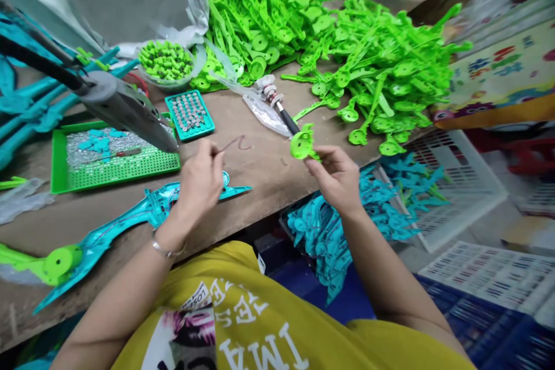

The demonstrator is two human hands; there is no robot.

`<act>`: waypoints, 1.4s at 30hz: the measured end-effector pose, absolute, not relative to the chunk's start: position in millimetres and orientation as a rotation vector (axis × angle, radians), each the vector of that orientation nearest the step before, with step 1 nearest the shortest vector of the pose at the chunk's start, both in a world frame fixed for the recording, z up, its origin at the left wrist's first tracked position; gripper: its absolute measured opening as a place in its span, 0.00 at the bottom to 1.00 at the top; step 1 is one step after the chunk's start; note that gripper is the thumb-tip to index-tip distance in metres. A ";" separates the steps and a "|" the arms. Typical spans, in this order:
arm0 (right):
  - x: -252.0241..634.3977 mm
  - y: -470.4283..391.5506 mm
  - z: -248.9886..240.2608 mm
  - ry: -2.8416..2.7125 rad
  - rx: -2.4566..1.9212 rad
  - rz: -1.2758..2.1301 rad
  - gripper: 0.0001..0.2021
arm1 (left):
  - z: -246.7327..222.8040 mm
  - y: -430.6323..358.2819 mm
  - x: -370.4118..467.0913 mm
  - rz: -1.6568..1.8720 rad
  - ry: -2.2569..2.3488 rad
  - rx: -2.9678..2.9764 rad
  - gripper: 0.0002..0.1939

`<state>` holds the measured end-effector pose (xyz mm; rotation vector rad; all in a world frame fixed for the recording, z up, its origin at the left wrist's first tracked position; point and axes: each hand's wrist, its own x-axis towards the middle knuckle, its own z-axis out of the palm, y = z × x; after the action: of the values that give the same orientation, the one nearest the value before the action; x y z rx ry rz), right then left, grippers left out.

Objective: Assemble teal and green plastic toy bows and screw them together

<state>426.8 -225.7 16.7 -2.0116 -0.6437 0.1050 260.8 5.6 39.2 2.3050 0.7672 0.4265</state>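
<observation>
My left hand (200, 176) is closed in a pinch on a thin dark wire (239, 143), whose loose end curls over the table. Just beneath that hand lies a long blue plastic part (117, 221), partly hidden by the wrist. A bright green plastic part (52, 266) with a round disc lies over its left end. My right hand (337, 176) grips a small green plastic part (302, 143) with a round, notched end, between thumb and fingers. Behind this part, a black-handled tool (287, 121) lies on the table beside a clear plastic bag (264, 111).
Green parts lie in big heaps (269, 17) at the back. A green tray (117, 176) of small metal pieces, a small blue tray (191, 127) and a bowl (167, 63) stand at left. A grey power tool (125, 107) hangs over the tray. Blue parts (329, 231) fill a crate below.
</observation>
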 end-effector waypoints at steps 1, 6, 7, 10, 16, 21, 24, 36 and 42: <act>428.7 -224.0 11.1 -0.633 -2.022 0.201 0.14 | 43.2 11.1 248.8 0.555 0.760 2.181 0.03; 435.5 -185.8 -20.7 -0.659 -2.015 0.489 0.18 | 46.4 19.2 190.5 0.915 0.873 1.835 0.09; 437.8 -172.1 -24.7 -0.698 -1.975 0.508 0.18 | 45.0 18.2 183.2 0.917 0.874 1.821 0.09; 456.4 -130.8 -26.4 -0.857 -1.901 0.502 0.19 | 41.4 15.5 170.7 0.902 0.877 1.860 0.09; 554.6 -122.0 -5.6 -1.010 -2.591 -0.029 0.21 | 39.5 19.1 151.2 0.967 0.875 1.794 0.08; 600.9 -165.3 -12.5 -1.060 -2.716 -0.010 0.17 | 32.2 20.2 129.7 0.947 0.929 1.747 0.09; 604.7 -180.7 -20.7 -1.076 -2.722 -0.054 0.20 | 30.4 19.7 124.7 0.949 0.953 1.725 0.10; 525.2 -148.3 17.3 -0.737 -1.551 -0.321 0.02 | 31.1 16.8 121.1 0.995 0.868 1.644 0.11; 432.8 -127.8 36.2 -0.285 -1.144 0.540 0.07 | 28.7 11.9 117.0 0.782 0.615 1.789 0.04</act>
<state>432.8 -127.8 36.2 -1.1445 -0.2846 0.5404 117.0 11.9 28.7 1.7888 0.6147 0.7824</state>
